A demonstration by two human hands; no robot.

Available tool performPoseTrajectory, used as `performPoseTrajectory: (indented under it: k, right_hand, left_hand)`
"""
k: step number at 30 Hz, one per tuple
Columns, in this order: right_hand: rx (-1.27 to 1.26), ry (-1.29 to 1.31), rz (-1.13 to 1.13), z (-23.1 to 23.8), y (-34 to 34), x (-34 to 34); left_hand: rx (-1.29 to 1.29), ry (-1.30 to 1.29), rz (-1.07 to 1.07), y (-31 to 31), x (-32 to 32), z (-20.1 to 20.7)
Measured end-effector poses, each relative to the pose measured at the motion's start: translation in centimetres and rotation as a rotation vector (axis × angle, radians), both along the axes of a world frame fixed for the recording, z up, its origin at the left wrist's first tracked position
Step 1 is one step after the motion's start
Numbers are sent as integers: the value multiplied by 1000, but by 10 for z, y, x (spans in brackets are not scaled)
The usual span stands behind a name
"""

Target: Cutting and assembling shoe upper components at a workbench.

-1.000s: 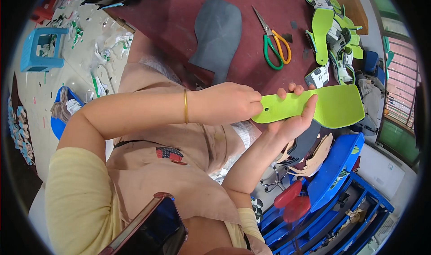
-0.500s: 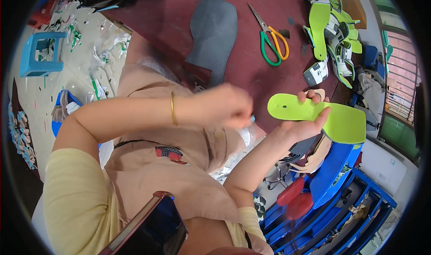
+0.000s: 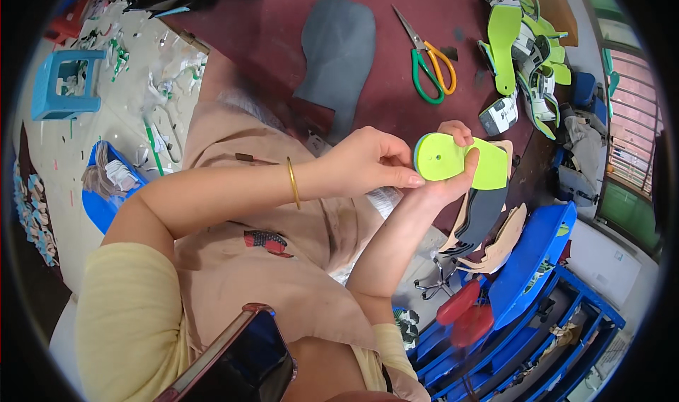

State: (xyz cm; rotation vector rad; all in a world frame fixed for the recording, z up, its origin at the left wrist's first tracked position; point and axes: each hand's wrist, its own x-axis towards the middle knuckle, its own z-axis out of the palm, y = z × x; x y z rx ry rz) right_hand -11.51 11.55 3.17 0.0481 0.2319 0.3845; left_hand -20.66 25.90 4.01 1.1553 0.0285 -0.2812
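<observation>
A lime-green insole (image 3: pixel 491 165) with a small hole near its rounded end is held up over the table's near edge. My right hand (image 3: pixel 453 176) grips it across the middle, thumb on the green face and fingertips curling over the far side. At its rounded end, the thumb and bent fingers of my left hand (image 3: pixel 375 165) are closed on the rim, where a light-blue edge shows. A gold bangle (image 3: pixel 293 183) circles my left wrist. The insole's underside is hidden.
On the dark red table (image 3: pixel 276 20) lie a grey sole-shaped sheet (image 3: pixel 339 48), scissors (image 3: pixel 433 66) and a heap of green insoles with straps (image 3: pixel 503 48). Dark and tan cut pieces (image 3: pixel 484 222) sit right of my right forearm. A blue stool (image 3: pixel 67 84) stands left among floor scraps.
My left hand has come to the insole's rounded end and closed on its rim. My right hand has brought the insole a little left and tilted it, so it looks shorter.
</observation>
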Motion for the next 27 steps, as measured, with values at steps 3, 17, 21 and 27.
performPoseTrajectory:
  k: [3, 17, 21, 27]
  right_hand:
    - [48, 70, 0, 1, 3, -3]
    - [186, 98, 8, 28, -13, 6]
    - [-1075, -393, -294, 50, -10, 17]
    - [-1667, -661, -175, 34, 2, -8]
  left_hand:
    - [-190, 63, 46, -6, -4, -4]
    - [732, -628, -207, -34, -27, -67]
    - [803, -754, -590, -28, -72, -61]
    - [264, 64, -507, 35, 6, 10]
